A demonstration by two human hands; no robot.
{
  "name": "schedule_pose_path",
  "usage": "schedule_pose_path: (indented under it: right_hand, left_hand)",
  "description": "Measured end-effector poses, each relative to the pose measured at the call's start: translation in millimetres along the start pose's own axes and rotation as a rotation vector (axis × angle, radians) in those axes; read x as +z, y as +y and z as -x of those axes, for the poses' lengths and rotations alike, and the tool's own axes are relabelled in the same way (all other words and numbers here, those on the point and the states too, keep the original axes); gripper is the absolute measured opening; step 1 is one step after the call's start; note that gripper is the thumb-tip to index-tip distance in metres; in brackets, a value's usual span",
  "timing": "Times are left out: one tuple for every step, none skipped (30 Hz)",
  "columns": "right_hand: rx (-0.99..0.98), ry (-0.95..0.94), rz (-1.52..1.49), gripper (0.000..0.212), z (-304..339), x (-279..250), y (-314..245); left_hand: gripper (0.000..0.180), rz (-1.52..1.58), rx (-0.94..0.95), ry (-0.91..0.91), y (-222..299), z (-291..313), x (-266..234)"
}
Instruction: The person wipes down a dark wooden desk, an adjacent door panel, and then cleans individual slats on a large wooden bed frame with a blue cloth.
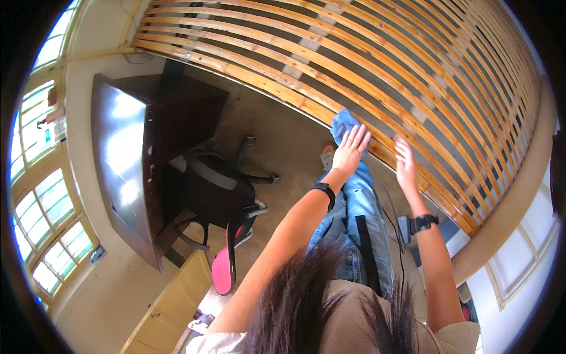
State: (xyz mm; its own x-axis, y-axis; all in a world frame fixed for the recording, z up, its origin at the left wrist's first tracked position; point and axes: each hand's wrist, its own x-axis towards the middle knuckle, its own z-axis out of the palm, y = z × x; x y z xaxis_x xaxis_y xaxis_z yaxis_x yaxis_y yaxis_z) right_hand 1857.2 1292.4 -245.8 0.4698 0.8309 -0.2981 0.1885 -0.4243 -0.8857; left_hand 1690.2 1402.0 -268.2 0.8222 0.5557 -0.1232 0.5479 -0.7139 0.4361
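Note:
A crumpled piece of blue cloth (343, 122) lies at the near edge of a slatted wooden bed frame (318, 108). My left hand (350, 152) rests flat over the cloth's near side, with its fingers stretched out. Part of the cloth is hidden under that hand. To the right, my right hand (405, 164) is held up beside the frame's near rail. Its fingers are extended and nothing shows in them; whether it touches the wood I cannot tell.
To the left stands a dark glossy desk (121, 159), with a black office chair (215, 186) pushed up to it. A pink-edged seat part (223, 271) sticks out near my left arm. A dark cable (389, 215) hangs beside my jeans (365, 200). Windows (50, 206) line the left wall.

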Motion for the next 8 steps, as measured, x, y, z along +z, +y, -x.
schedule_pose_path:
  right_hand:
    - [0.010,0.002,0.010,0.047,3,-12,10]
    - [0.017,-0.005,0.015,0.048,6,-17,14]
    - [0.024,-0.013,0.018,0.048,4,-23,15]
    - [0.018,-0.017,0.012,0.048,4,-29,16]
    - [0.063,-0.036,0.020,0.050,-1,-34,19]
    - [0.111,-0.055,0.028,0.052,-7,-36,20]
    - [0.096,-0.040,0.023,0.052,-12,-38,20]
    - [0.099,-0.052,0.039,0.052,-17,-41,20]
  left_hand:
    - [0.056,0.001,0.012,-0.001,-2,-3,-2]
    - [0.056,-0.011,0.006,-0.005,-12,-1,-7]
    - [0.056,-0.019,-0.001,-0.006,-25,0,-13]
    - [0.056,-0.027,-0.006,-0.007,-39,2,-20]
    - [0.056,-0.029,-0.022,-0.004,-53,1,-29]
    - [0.060,-0.048,-0.028,-0.026,-69,2,-37]
    - [0.065,-0.114,-0.035,-0.040,-84,1,-45]
    - [0.070,-0.170,-0.044,-0.059,-97,2,-49]
